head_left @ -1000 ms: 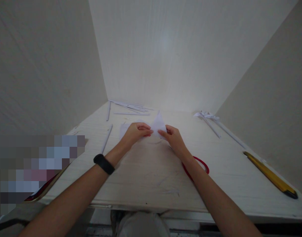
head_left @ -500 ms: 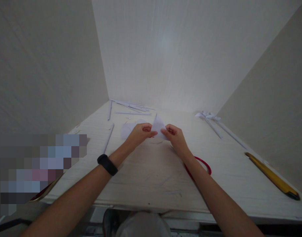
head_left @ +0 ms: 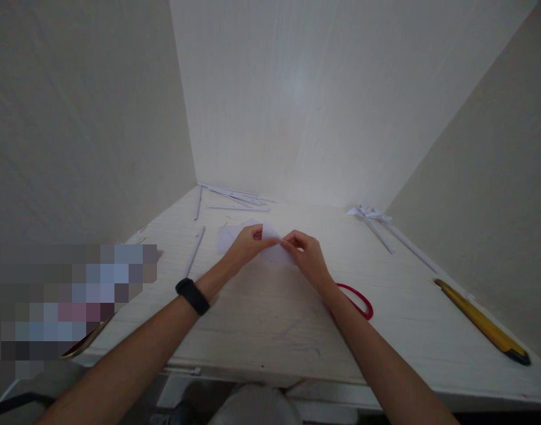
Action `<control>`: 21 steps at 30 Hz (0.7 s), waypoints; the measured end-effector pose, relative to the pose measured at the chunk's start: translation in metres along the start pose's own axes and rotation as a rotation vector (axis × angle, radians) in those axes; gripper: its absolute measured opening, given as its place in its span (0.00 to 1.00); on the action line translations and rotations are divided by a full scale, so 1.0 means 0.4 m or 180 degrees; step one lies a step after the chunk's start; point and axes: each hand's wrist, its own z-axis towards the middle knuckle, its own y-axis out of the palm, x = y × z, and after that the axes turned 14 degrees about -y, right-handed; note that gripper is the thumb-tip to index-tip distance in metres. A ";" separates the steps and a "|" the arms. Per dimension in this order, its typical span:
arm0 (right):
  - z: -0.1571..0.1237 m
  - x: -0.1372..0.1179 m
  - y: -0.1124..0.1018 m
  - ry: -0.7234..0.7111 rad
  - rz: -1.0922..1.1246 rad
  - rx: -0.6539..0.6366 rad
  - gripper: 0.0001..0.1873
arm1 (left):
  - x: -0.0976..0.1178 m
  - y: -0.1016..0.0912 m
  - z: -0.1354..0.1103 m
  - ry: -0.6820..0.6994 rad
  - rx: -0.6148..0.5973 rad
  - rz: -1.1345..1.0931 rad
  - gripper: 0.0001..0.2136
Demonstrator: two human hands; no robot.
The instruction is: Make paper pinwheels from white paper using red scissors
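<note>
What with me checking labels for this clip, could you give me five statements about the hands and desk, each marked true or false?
1. The left hand and right hand both hold a thin white sheet of paper. True.
2. The black wristband is on the right wrist. False: it is on the left.
3. The long yellow tool with a black end lies right of both hands. True.
4. The red loop-shaped handle is in the left hand's grip. False: it lies on the desk, partly behind the right forearm.
5. Thin white strips lie near the back wall. True.
</note>
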 end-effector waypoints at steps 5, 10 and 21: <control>-0.005 -0.001 0.004 -0.0111 -0.0154 -0.0106 0.10 | -0.003 0.005 -0.006 0.0111 0.0079 -0.0083 0.13; -0.008 -0.008 0.002 -0.0169 -0.0303 -0.0134 0.09 | 0.010 0.015 -0.020 0.0150 0.0082 -0.0180 0.09; -0.009 -0.016 0.009 -0.0199 -0.0495 0.0045 0.06 | 0.008 0.037 -0.024 0.0179 0.0460 -0.0521 0.07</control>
